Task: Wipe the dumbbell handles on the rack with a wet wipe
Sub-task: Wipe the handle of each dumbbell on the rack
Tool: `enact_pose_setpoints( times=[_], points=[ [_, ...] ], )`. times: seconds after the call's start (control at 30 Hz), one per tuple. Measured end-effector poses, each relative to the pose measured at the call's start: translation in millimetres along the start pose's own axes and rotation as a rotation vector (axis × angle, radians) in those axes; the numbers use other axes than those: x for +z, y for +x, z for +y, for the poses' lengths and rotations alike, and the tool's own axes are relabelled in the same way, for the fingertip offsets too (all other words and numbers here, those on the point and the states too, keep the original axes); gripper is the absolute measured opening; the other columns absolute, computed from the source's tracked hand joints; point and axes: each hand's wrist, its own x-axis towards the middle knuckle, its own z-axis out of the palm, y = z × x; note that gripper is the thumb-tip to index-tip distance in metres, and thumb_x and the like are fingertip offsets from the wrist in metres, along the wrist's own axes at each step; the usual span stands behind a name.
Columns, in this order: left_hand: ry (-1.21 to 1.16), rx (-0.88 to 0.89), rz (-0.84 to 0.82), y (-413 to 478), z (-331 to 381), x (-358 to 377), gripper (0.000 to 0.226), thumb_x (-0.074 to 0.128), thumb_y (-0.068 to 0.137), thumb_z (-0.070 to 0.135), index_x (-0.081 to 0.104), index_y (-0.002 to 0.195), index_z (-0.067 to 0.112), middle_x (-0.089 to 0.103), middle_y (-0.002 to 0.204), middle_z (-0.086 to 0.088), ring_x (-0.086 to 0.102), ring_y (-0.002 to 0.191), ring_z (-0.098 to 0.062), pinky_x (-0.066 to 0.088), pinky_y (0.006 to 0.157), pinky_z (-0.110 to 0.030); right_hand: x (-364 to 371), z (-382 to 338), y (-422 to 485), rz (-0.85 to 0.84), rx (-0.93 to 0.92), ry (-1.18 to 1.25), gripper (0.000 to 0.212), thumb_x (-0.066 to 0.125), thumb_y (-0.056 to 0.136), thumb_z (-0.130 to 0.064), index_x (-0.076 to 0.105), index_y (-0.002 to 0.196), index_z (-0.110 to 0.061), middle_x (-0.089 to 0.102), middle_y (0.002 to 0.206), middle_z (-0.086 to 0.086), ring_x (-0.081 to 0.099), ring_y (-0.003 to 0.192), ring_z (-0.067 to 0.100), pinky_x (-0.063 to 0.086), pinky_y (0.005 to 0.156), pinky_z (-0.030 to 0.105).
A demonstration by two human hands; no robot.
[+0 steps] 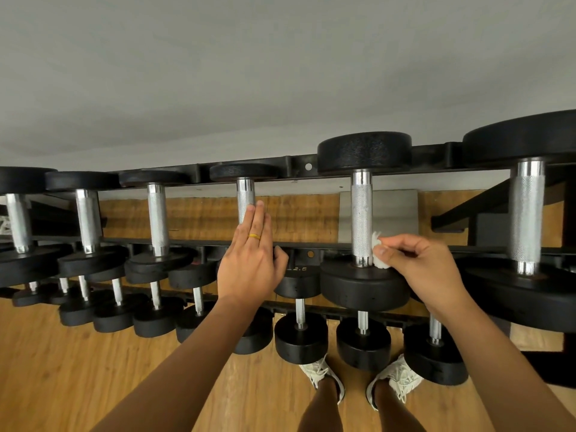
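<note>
The dumbbell handle (pixel 361 219) on the top row of the rack (pixel 299 165) meets the wet wipe (pixel 379 254), pinched by the right hand (pixel 427 269), only at its lower end, so wrapping it around and sliding upward seems better, while the flat left hand (pixel 249 260) touches the next handle (pixel 245 198).

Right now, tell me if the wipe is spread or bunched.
Bunched: the wipe is a small wad pinched by the right hand at the dumbbell handle.

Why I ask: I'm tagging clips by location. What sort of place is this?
Probably a gym's weights area: a tiered rack holds rows of dumbbells with knurled chrome handles over a wood floor, and the right hand pinches a wet wipe against one.
</note>
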Motion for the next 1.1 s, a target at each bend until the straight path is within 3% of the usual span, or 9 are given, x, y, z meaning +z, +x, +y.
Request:
enact_pose_setpoints(
  times=[0.07,0.17,0.3,0.43,0.57,0.8,0.97,1.1],
  points=[
    [-0.002,0.005,0.000,0,0,0,0.061,0.043,0.099,0.034,0.049,0.148,-0.002,0.038,0.161,-0.019,0.029,0.152,-0.028,0.050,0.108,-0.045,-4,-2,3,-0.018,0.008,-0.007,0.023,0.074,0.087,-0.013,0.073,0.086,-0.036,0.074,0.089,-0.024,0.067,0.092,-0.004,0.050,0.093,0.029],
    [-0.012,0.008,0.003,0,0,0,0.060,0.046,0.099,0.031,0.048,0.149,-0.002,0.037,0.162,-0.018,0.031,0.152,-0.030,0.046,0.111,-0.045,-7,-11,17,0.101,-0.003,0.140,0.017,0.070,0.090,-0.013,0.074,0.091,-0.029,0.076,0.095,-0.009,0.071,0.095,0.010,0.056,0.091,0.039],
    [-0.005,0.011,0.004,0,0,0,0.059,0.047,0.099,0.031,0.049,0.148,-0.002,0.039,0.161,-0.018,0.032,0.152,-0.030,0.049,0.109,-0.046,11,-38,42,0.228,-0.152,0.153,0.014,0.069,0.093,-0.015,0.072,0.094,-0.029,0.074,0.098,-0.007,0.071,0.096,0.011,0.060,0.076,0.027],
    [-0.007,0.014,0.014,-1,0,-1,0.058,0.045,0.099,0.030,0.051,0.146,-0.003,0.040,0.160,-0.019,0.033,0.152,-0.031,0.050,0.108,-0.047,29,-46,48,0.376,-0.207,0.109,0.014,0.073,0.091,-0.017,0.073,0.098,-0.029,0.073,0.096,-0.012,0.068,0.095,-0.001,0.053,0.091,0.019],
    [-0.008,0.020,0.007,-1,0,0,0.059,0.041,0.100,0.031,0.050,0.148,-0.002,0.038,0.162,-0.018,0.031,0.152,-0.031,0.052,0.107,-0.048,27,-34,28,0.327,-0.222,-0.019,0.016,0.072,0.091,-0.014,0.072,0.101,-0.027,0.071,0.094,-0.018,0.066,0.091,-0.006,0.050,0.083,0.009],
    [-0.022,0.010,0.021,-1,0,2,0.056,0.051,0.101,0.024,0.047,0.150,-0.002,0.039,0.161,-0.018,0.032,0.152,-0.031,0.053,0.106,-0.048,31,-52,48,0.412,-0.211,0.018,0.016,0.073,0.090,-0.016,0.071,0.099,-0.030,0.070,0.092,-0.020,0.065,0.091,-0.009,0.048,0.088,0.009],
    [-0.021,0.018,0.006,-1,-1,3,0.058,0.053,0.101,0.026,0.045,0.152,0.000,0.037,0.163,-0.017,0.030,0.153,-0.030,0.051,0.108,-0.049,27,-28,20,0.318,-0.207,-0.086,0.018,0.072,0.091,-0.014,0.071,0.106,-0.024,0.068,0.094,-0.019,0.064,0.089,-0.012,0.046,0.079,0.003],
    [-0.016,0.002,-0.002,-1,0,2,0.058,0.053,0.100,0.026,0.047,0.151,0.000,0.038,0.162,-0.017,0.031,0.153,-0.030,0.052,0.107,-0.048,23,-38,34,0.320,-0.228,-0.094,0.014,0.072,0.091,-0.016,0.073,0.102,-0.024,0.071,0.093,-0.017,0.066,0.091,-0.005,0.050,0.090,0.015]
  ],
)
